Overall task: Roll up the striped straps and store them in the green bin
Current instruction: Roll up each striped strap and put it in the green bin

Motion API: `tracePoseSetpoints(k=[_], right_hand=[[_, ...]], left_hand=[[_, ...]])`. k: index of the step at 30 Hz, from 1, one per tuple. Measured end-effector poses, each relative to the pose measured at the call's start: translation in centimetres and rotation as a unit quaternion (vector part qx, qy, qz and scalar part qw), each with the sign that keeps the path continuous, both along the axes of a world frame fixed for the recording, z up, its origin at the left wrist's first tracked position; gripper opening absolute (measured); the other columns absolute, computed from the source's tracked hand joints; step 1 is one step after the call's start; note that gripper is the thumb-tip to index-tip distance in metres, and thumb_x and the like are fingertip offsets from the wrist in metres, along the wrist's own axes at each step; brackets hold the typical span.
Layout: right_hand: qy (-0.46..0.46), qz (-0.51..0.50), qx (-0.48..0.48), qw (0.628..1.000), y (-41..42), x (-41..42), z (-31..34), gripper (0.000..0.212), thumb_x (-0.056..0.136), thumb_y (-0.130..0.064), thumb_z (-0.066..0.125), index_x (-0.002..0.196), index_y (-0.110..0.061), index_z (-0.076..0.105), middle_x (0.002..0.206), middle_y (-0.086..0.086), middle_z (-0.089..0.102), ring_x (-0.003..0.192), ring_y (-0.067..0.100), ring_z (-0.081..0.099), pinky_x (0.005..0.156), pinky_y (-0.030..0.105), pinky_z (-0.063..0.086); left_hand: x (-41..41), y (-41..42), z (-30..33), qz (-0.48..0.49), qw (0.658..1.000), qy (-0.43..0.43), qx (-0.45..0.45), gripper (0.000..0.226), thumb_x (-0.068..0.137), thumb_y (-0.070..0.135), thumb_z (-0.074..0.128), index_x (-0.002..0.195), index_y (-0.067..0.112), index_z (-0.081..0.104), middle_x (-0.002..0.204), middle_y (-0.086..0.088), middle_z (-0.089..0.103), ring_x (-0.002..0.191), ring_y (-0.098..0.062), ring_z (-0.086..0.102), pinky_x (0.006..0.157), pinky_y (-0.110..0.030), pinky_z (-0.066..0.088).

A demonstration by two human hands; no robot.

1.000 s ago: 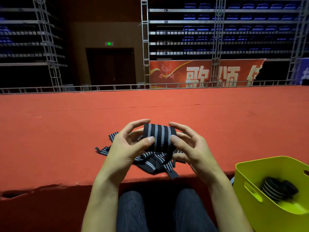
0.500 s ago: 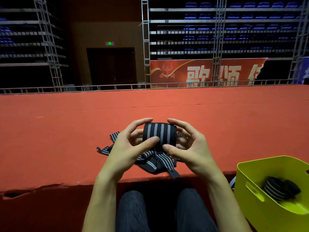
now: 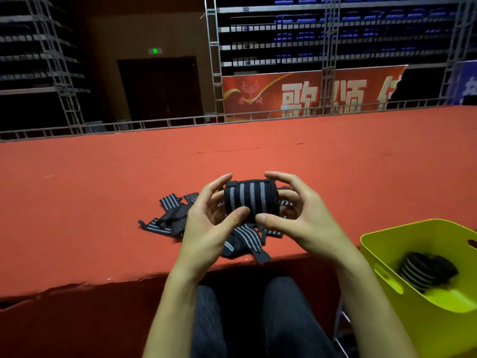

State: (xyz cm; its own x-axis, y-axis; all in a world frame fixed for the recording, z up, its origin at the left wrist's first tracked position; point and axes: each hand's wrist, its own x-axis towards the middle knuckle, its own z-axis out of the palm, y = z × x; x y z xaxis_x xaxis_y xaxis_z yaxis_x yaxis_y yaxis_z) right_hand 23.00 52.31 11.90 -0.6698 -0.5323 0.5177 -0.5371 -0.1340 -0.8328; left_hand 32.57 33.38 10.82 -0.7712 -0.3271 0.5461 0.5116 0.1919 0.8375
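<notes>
A rolled black strap with grey stripes [image 3: 250,200] is held in front of me above the stage edge. My left hand [image 3: 209,226] grips its left end, thumb pressed on the front. My right hand [image 3: 299,215] grips its right end, thumb on the front too. A loose tail hangs from the roll down to a pile of unrolled striped straps [image 3: 175,218] lying on the red carpet below my hands. The green bin [image 3: 387,244] stands low at the right, and a rolled strap [image 3: 426,270] lies inside it.
The red carpeted stage [image 3: 103,202] stretches ahead, its front edge just beyond my knees. A metal rail [image 3: 154,124] runs along its far side. Scaffolding, blue seats and a red banner [image 3: 296,94] stand behind.
The roll has turned in my hands and taken up more strap, so the hanging tail is shorter. Both thumbs have shifted closer together on the front of the roll.
</notes>
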Motion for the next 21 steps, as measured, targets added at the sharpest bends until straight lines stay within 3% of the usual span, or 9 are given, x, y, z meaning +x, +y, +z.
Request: tracePoseSetpoints(k=[4,7,9,12,14,17,21], right_hand=[[0.030,-0.044,0.069,0.996,2.4,-2.4,-0.8,0.085,0.084,0.000,0.087,0.150,-0.039,0.051,0.121,0.000,0.075,0.103,0.016,0.078,0.098,0.047,0.062],[0.040,-0.091,0.085,0.991,5.0,-4.2,-1.8,0.083,0.080,-0.019,0.094,0.149,-0.041,0.052,0.130,-0.006,0.070,0.107,0.013,0.077,0.099,0.045,0.061],[0.042,-0.126,0.100,0.986,7.2,-5.2,-2.6,0.077,0.080,-0.030,0.095,0.145,-0.045,0.055,0.136,-0.014,0.066,0.102,0.012,0.078,0.095,0.045,0.062],[0.039,-0.160,0.129,0.978,11.3,-6.7,-3.8,0.072,0.082,-0.028,0.094,0.142,-0.048,0.058,0.138,-0.017,0.064,0.096,0.016,0.079,0.090,0.049,0.063],[0.043,-0.184,0.146,0.971,14.0,-7.8,-4.5,0.072,0.082,-0.029,0.094,0.143,-0.045,0.059,0.136,-0.018,0.066,0.108,0.012,0.075,0.095,0.046,0.061],[0.043,-0.199,0.174,0.963,17.7,-9.5,-5.6,0.072,0.084,-0.028,0.093,0.145,-0.040,0.058,0.139,-0.021,0.065,0.127,0.003,0.065,0.103,0.041,0.057],[0.020,-0.215,0.206,0.955,21.7,-11.7,-6.8,0.073,0.082,-0.033,0.092,0.146,-0.039,0.056,0.140,-0.019,0.064,0.130,0.007,0.064,0.107,0.047,0.055]], left_hand=[[-3.5,1.3,-1.5,-0.007,0.998,-0.039,-0.058,0.065,0.091,0.001,0.081,0.149,0.018,0.057,0.131,0.001,0.074,0.122,-0.010,0.072,0.099,-0.023,0.056],[-6.4,3.2,-2.2,-0.034,0.992,-0.066,-0.101,0.060,0.093,0.000,0.080,0.147,0.014,0.058,0.129,0.007,0.075,0.119,-0.004,0.072,0.094,-0.020,0.057],[-8.7,4.6,-2.7,-0.064,0.986,-0.080,-0.130,0.060,0.094,0.004,0.082,0.148,0.015,0.057,0.131,0.005,0.074,0.121,-0.007,0.071,0.097,-0.026,0.058],[-12.3,7.4,-3.6,-0.113,0.973,-0.098,-0.176,0.063,0.094,0.013,0.083,0.150,0.021,0.055,0.140,0.003,0.071,0.131,-0.014,0.068,0.111,-0.046,0.055],[-14.7,9.5,-4.4,-0.151,0.965,-0.108,-0.184,0.066,0.094,0.015,0.083,0.152,0.020,0.051,0.140,0.003,0.071,0.131,-0.014,0.067,0.115,-0.046,0.052],[-18.0,12.7,-5.7,-0.204,0.949,-0.130,-0.202,0.069,0.096,0.012,0.081,0.154,0.019,0.046,0.138,0.003,0.073,0.129,-0.013,0.069,0.111,-0.035,0.052],[-21.9,16.0,-7.5,-0.279,0.923,-0.167,-0.207,0.073,0.096,0.017,0.082,0.157,0.023,0.041,0.138,0.007,0.072,0.131,-0.017,0.067,0.110,-0.043,0.055]])
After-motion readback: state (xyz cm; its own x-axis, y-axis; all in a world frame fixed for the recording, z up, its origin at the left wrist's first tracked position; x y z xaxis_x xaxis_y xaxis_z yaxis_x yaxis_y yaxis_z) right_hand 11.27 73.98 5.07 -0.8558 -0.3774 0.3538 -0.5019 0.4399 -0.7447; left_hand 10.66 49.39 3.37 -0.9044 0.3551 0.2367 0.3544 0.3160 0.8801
